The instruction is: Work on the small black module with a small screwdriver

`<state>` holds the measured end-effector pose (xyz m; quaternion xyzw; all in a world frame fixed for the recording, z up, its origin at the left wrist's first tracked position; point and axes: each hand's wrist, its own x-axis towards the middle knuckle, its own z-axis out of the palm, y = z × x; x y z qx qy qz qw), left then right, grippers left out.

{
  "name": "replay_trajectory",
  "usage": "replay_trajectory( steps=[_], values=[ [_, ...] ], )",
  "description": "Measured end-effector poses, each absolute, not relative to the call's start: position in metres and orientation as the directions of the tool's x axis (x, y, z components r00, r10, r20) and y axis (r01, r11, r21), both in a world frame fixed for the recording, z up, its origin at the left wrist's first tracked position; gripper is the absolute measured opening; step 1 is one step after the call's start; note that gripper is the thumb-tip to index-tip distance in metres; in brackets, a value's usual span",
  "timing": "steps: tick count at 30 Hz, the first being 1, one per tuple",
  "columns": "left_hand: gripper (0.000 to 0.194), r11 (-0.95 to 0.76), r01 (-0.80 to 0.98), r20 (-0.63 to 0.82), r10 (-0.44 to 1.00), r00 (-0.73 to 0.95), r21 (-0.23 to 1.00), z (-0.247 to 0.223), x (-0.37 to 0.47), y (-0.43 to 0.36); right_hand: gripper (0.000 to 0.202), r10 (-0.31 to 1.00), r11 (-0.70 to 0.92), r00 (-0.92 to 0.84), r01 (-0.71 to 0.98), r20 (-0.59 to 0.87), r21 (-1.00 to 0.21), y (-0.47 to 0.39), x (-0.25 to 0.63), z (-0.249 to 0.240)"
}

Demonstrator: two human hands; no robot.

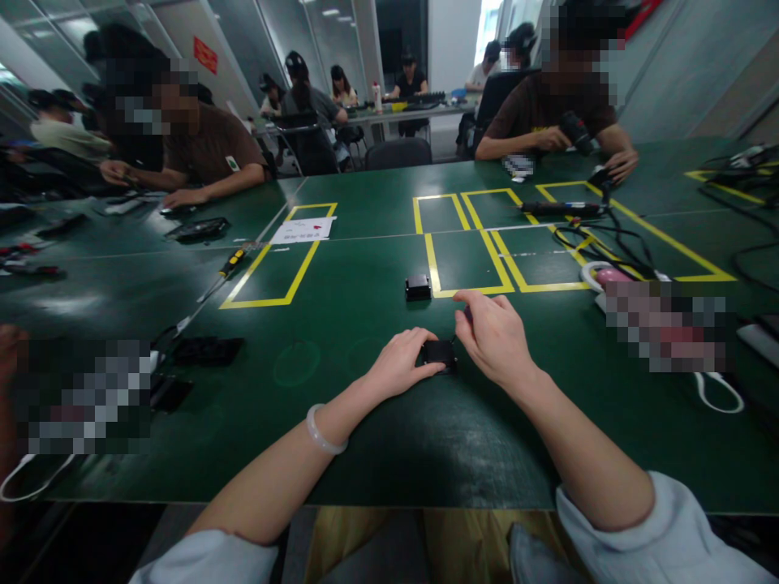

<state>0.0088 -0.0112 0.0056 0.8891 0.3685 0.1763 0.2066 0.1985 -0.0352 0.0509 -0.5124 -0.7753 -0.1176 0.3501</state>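
Note:
My left hand (405,357) is closed around the left side of a small flat black box (439,354), holding it on the green table. My right hand (496,337) hovers just to the box's right with its fingers curled in a pinch. A sliver of something dark shows between thumb and forefinger there, too small to name. Farther up the table, beyond both hands, sits a second small black box (418,287) with shiny corners, which neither hand touches.
Yellow tape outlines (475,290) mark the green table (365,454). To the left lie a yellow-and-black screwdriver (232,263), a paper sheet (303,230) and black parts (207,350). Cables (633,251) run at the right. A person (553,105) across the table holds a power drill (575,132).

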Motion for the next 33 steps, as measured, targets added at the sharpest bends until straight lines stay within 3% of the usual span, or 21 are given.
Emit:
replay_trajectory(
  steps=[33],
  values=[
    [0.038, -0.650, 0.585, 0.160, 0.723, 0.672, 0.485, 0.0051, 0.0095, -0.0111, 0.018, 0.659, 0.448, -0.188, 0.876, 0.728, -0.180, -0.0341, 0.2031, 0.0453]
  ],
)
